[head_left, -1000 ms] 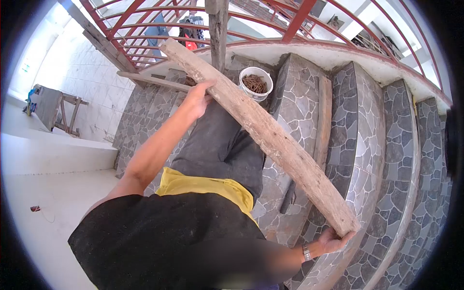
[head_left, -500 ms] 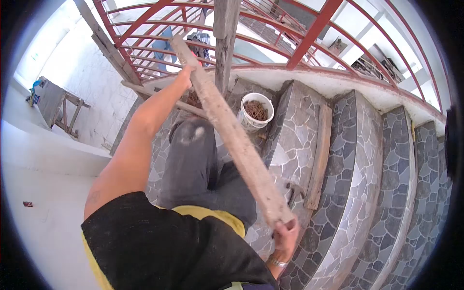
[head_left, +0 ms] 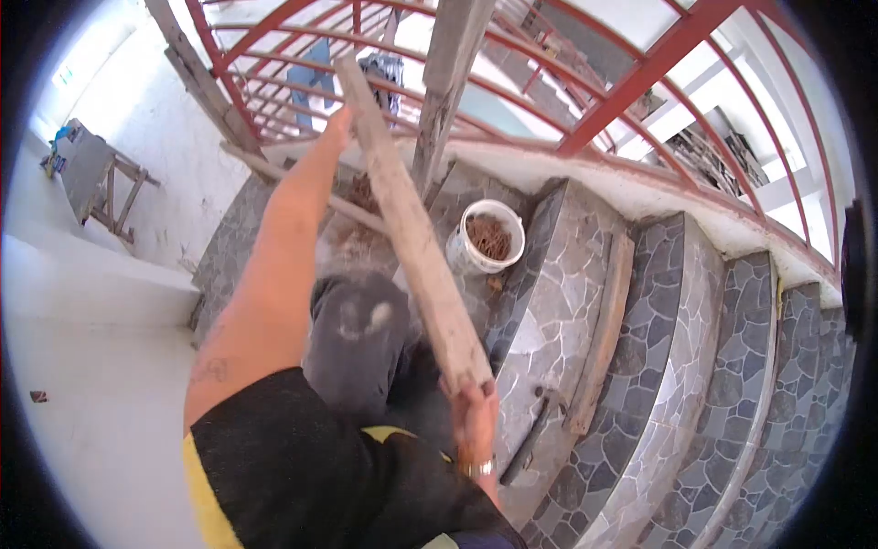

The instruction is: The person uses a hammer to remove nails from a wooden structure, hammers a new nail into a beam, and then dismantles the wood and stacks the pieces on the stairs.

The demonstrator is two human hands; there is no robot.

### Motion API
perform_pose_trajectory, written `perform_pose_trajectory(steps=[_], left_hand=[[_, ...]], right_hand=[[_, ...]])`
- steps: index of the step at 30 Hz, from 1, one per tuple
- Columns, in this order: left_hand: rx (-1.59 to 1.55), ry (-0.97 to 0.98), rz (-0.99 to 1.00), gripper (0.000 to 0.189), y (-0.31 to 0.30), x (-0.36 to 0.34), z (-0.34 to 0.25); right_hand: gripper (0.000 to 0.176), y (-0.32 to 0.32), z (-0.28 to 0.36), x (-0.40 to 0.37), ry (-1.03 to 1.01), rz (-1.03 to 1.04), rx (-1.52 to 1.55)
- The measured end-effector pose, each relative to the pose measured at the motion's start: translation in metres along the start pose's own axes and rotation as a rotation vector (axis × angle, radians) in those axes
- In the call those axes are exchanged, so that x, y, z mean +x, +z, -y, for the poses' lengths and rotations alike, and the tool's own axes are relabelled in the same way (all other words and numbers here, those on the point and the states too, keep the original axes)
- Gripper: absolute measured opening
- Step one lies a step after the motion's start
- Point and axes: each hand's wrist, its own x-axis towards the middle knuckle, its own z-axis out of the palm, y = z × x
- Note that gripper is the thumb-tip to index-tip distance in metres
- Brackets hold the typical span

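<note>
I hold a long weathered wooden plank with both hands. It slants from its low near end up toward the red railing. My right hand, with a watch on the wrist, grips the plank's near end. My left hand holds its far part, arm stretched out. My bent knee in grey trousers is below the plank.
A white bucket of rusty nails stands on a stone-tiled step. A second plank and a hammer lie on the steps. An upright wooden post rises by the railing. A wooden trestle stands at left.
The plank has swung from lying across the steps to pointing away from me and upward. My right hand has drawn in close to my body; my left hand has reached farther up.
</note>
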Motion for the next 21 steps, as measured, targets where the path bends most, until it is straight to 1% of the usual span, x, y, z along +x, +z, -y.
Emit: perform_pose_trajectory(steps=[1, 2, 3, 5, 6, 7, 8, 9, 10, 12, 14, 16, 18, 19, 21], left_hand=[[-0.031, -0.071, -0.218, 0.040, 0.031, -0.032, -0.019], [-0.028, -0.150, -0.287, 0.043, 0.055, -0.060, -0.037], [-0.021, -0.235, -0.352, 0.047, 0.079, -0.095, -0.056], [-0.178, -0.243, -0.041, 0.049, 0.124, -0.200, -0.095], [-0.186, -0.165, 0.079, 0.049, 0.147, -0.251, -0.113], [-0.209, -0.105, 0.219, 0.050, 0.177, -0.297, -0.126], [-0.218, -0.109, 0.279, 0.052, 0.213, -0.347, -0.144], [-0.236, -0.119, 0.333, 0.053, 0.242, -0.391, -0.145], [-0.214, -0.268, 0.328, 0.054, 0.259, -0.429, -0.124], [-0.142, -0.493, 0.278, 0.056, 0.286, -0.499, -0.094], [0.064, -0.781, 0.044, 0.060, 0.283, -0.527, -0.040], [0.031, -0.974, -0.240, 0.059, 0.280, -0.510, 0.005], [-0.047, -0.892, -0.275, 0.056, 0.283, -0.500, 0.025], [-0.090, -0.850, -0.288, 0.054, 0.285, -0.493, 0.034], [-0.179, -0.743, -0.177, 0.049, 0.283, -0.469, 0.063]], right_hand=[[0.057, -0.002, -0.002, 0.010, 0.018, -0.014, 0.019], [0.054, -0.003, -0.004, 0.021, 0.037, -0.027, 0.042], [0.052, -0.008, -0.007, 0.032, 0.017, 0.007, 0.007], [0.051, -0.004, -0.001, 0.048, 0.010, 0.048, -0.049], [0.052, 0.004, 0.003, 0.052, 0.020, 0.035, -0.063], [0.053, 0.008, 0.004, 0.057, 0.012, 0.080, -0.017], [0.052, 0.004, -0.003, 0.069, 0.026, 0.069, 0.020], [0.050, 0.008, 0.000, 0.071, 0.014, 0.075, 0.013], [0.047, 0.002, -0.006, 0.081, 0.016, 0.063, 0.072], [0.045, 0.000, -0.005, 0.087, 0.012, 0.164, 0.142], [0.043, -0.010, -0.009, 0.089, 0.047, 0.150, 0.120], [0.042, -0.009, -0.004, 0.098, 0.076, 0.180, 0.109], [0.041, -0.018, -0.003, 0.096, 0.098, 0.222, 0.102], [0.040, -0.018, -0.004, 0.096, 0.120, 0.250, 0.023], [0.040, -0.022, -0.005, 0.096, 0.146, 0.269, -0.128]])
